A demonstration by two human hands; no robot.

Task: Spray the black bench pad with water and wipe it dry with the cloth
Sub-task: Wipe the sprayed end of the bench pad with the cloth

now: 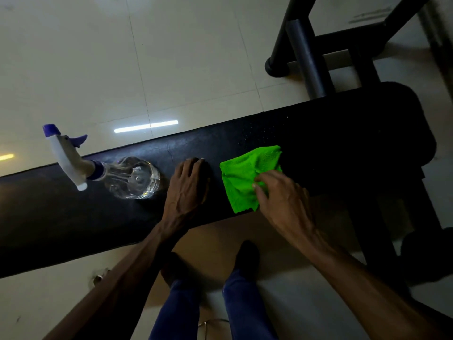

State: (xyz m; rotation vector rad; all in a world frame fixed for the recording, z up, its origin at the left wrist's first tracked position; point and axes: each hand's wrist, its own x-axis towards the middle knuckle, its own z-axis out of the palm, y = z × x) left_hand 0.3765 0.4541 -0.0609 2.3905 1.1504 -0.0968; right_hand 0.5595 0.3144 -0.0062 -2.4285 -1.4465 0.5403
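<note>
The long black bench pad (318, 143) runs across the view from lower left to upper right. A bright green cloth (242, 177) lies crumpled on it near the front edge. My right hand (282, 200) pinches the cloth's right side with fingers and thumb. My left hand (188, 185) rests flat on the pad just left of the cloth, holding nothing. A clear spray bottle (133, 177) with a white and purple trigger head (68, 153) stands on the pad further left, apart from both hands.
Black metal frame tubes (306, 57) of the bench rise at the upper right, with a round foot on the pale tiled floor (171, 57). My legs in blue trousers (245, 303) and dark shoes stand close to the pad's front edge.
</note>
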